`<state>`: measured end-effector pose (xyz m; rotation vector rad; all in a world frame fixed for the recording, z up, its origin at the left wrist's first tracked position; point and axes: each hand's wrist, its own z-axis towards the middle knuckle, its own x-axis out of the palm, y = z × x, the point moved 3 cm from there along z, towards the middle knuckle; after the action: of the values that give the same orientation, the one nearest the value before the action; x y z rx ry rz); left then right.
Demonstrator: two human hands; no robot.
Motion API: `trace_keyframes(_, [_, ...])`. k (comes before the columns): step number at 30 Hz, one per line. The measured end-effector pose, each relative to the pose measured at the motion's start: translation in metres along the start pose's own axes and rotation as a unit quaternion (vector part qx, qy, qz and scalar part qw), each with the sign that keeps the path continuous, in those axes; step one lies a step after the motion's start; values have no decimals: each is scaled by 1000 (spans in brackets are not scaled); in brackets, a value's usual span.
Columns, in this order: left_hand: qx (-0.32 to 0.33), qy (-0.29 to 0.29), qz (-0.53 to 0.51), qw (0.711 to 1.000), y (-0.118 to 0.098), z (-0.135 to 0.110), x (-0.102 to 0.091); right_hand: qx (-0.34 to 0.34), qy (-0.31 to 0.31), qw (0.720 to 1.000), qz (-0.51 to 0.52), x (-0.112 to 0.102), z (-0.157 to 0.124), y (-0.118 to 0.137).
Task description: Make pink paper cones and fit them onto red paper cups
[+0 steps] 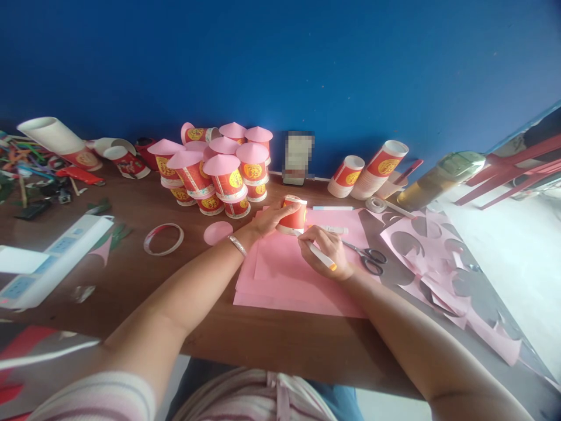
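My left hand [268,221] grips a red paper cup [293,215] with a yellow emblem, held over a stack of pink paper sheets [280,286]. In my right hand [326,248] is a white marker [322,255] with an orange end; its tip points at the cup's lower white rim. Whether the tip touches the rim I cannot tell. Scissors [368,257] with dark handles lie on the paper to the right of my right hand. Behind it are a pale marker or cap [335,230] and a white-and-blue strip [333,208].
Several red cups with pink cone roofs [225,165] stand at the back left. A phone [298,158] leans on the wall. Stacked cups [380,169], a bottle [438,181] and pink scraps [451,292] are on the right. A tape roll [163,240] and power strip [56,257] lie left.
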<state>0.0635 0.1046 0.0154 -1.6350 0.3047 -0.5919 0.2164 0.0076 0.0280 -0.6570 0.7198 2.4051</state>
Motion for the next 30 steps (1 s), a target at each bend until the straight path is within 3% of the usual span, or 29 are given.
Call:
trace_keyframes(20, [-11,-7,54,998,6,3,-4,-28,29,999,6,3,1,5])
trace_keyframes(30, [-2,-10,70,998,8,6,-6,3,49,999,14,0,2,4])
